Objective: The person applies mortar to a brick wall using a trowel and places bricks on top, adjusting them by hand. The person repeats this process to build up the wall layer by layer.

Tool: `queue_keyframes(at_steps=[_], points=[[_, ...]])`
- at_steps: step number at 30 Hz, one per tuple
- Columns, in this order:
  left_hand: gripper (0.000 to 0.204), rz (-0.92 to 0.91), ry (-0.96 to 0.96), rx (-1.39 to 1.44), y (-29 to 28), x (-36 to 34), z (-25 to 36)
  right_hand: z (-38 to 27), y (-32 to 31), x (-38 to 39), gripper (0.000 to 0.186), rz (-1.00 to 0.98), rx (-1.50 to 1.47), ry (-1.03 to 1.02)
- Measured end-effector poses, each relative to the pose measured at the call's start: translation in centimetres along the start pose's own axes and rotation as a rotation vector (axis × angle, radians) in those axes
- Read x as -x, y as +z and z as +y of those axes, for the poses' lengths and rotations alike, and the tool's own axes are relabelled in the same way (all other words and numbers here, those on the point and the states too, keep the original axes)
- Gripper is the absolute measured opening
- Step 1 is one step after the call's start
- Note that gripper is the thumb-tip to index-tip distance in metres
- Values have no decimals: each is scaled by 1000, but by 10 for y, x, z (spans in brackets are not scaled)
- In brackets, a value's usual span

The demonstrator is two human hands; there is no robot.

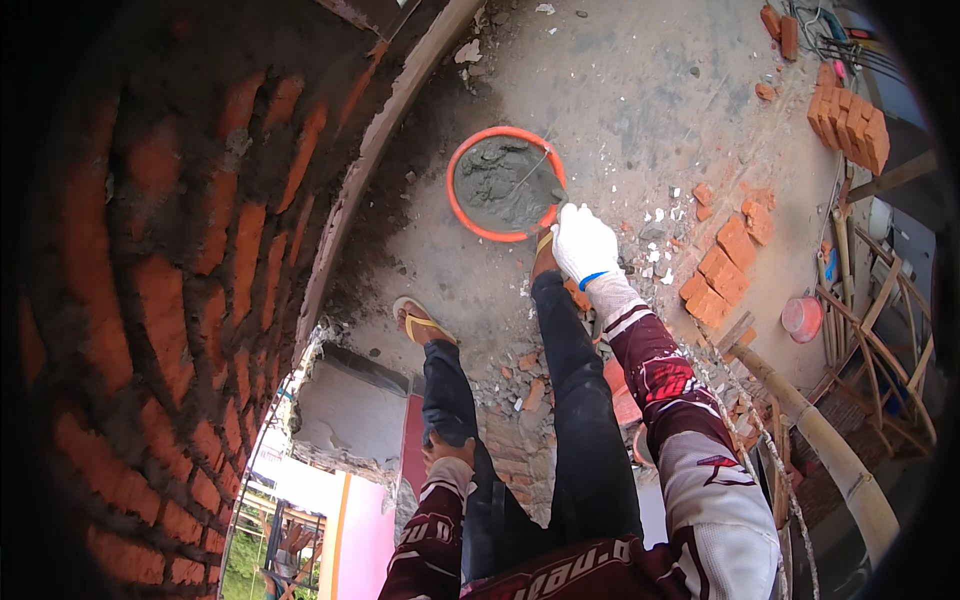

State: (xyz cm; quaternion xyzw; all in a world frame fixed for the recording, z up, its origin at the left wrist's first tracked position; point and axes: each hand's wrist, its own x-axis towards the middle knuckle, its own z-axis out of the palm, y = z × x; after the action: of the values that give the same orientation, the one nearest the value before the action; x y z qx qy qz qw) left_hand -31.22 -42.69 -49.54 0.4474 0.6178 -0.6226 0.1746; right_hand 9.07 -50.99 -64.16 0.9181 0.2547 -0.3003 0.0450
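Observation:
An orange-rimmed bucket (459, 205) of wet grey mortar (505, 180) stands on the floor ahead of me, its thin wire handle lying across the top. My right hand (585, 243), in a white knitted glove with a blue cuff, is closed beside the bucket's near right rim. A small grey piece shows at its fingertips; what it grips is mostly hidden by the glove. My bare left hand (450, 450) rests on my left leg above the knee, fingers spread over the dark trousers and holding nothing.
A brick wall (165, 300) smeared with mortar rises on the left. Loose bricks (722, 272) and rubble lie right of my feet, with a brick stack (848, 128) farther off. A bamboo pole (830, 450), twisted rope and a pink bucket (802, 319) are at right.

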Motion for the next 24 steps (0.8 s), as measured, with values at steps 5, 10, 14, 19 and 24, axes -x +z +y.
queue_keyframes(at_steps=[5, 10, 14, 19, 24], points=[[107, 16, 13, -7, -4, 2, 1, 11, -11, -19, 39, -285, -112, 84], [106, 25, 20, 1, 1, -3, -4, -12, 7, -51, 49, -420, -233, 69], [106, 27, 17, -2, -1, 2, 1, -21, 37, -63, 53, -354, -394, 11], [106, 39, 20, 15, -5, 5, 3, -4, 59, -59, 53, -315, -498, -64], [105, 55, 35, -9, -7, 5, -1, 33, 70, -15, 38, -81, -410, -166]])
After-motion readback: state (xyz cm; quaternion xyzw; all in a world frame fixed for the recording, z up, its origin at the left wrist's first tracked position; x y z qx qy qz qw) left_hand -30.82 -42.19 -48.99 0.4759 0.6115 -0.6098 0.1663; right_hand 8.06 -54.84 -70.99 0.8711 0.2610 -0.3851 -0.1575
